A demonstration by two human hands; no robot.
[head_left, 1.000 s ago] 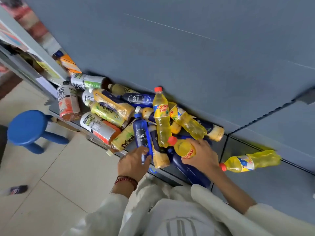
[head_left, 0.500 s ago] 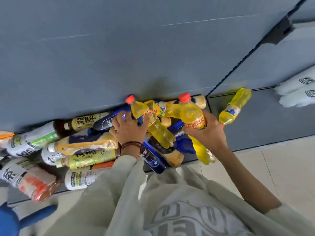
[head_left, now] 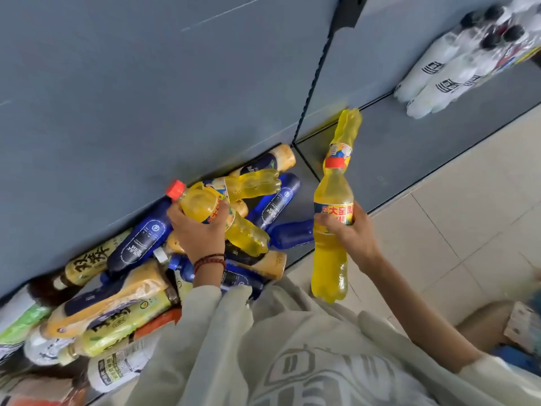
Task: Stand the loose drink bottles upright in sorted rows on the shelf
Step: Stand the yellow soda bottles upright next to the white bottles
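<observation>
In the right hand [head_left: 352, 240], a yellow bottle [head_left: 332, 194]; red cap [head_left: 334, 163]

The yellow bottle [head_left: 330, 259] in the right hand [head_left: 355, 238] has a label with big red Chinese letters, 大窑 and part of one more. The second yellow bottle [head_left: 199, 205], in the left hand [head_left: 199, 235], shows only bits of red letters. A dark blue bottle [head_left: 140, 241] says "SODA" in white, and so does another blue bottle [head_left: 276, 205]. A tea bottle [head_left: 87, 265] has big black Chinese letters, too tilted to read.
</observation>
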